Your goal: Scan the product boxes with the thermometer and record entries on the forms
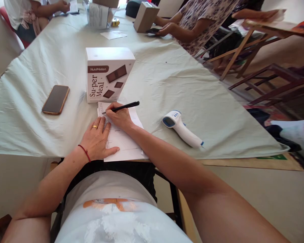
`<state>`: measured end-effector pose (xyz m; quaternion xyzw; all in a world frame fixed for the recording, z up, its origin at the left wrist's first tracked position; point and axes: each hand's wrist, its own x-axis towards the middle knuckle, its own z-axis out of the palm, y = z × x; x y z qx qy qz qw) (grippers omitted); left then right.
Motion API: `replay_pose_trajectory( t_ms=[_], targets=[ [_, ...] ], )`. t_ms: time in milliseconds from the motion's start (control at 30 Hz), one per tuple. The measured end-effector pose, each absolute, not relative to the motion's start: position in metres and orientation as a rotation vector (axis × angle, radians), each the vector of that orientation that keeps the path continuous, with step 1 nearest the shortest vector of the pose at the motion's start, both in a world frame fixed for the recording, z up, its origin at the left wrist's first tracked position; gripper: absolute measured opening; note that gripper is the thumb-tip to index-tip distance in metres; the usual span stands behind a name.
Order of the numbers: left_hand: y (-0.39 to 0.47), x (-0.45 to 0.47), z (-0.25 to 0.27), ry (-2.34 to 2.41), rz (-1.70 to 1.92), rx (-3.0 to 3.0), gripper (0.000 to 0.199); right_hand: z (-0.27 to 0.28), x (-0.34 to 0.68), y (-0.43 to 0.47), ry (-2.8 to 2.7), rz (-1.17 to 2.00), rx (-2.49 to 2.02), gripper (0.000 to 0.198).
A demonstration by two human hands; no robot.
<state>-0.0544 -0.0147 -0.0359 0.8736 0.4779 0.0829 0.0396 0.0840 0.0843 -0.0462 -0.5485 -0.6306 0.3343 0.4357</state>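
Between the fingers of my right hand point(119, 116) is a black pen point(126, 106), its tip down at the upper left of some white paper sheets point(124, 145). Small handwriting shows along the sheets' left side. My left hand point(97, 138) lies flat with fingers spread over the lower left of the paper, a ring on one finger and a red string at the wrist. Just beyond the sheets stands an upright NutriMotion box point(110, 76), white and brown. To the left lies a smartphone point(56, 99), screen dark. A white and blue infrared thermometer point(182, 128) rests to the right.
A pale green cloth point(157, 81) covers the table. At the far side are a clear plastic container point(98, 17), a yellow tape measure point(115, 22) and a brown box point(145, 17). One person point(200, 23) sits far right holding a phone, another point(35, 13) far left. Wooden chairs point(273, 81) stand right.
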Motion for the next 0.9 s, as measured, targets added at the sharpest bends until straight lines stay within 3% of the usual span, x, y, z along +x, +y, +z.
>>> replay_pose_trajectory(
  t_ms=[900],
  targets=[
    [-0.0144,-0.0539,-0.0344,1.474,0.226,2.640,0.099,-0.0420,0.0845,0.0839,-1.526,0.847,-1.369,0.007]
  ],
)
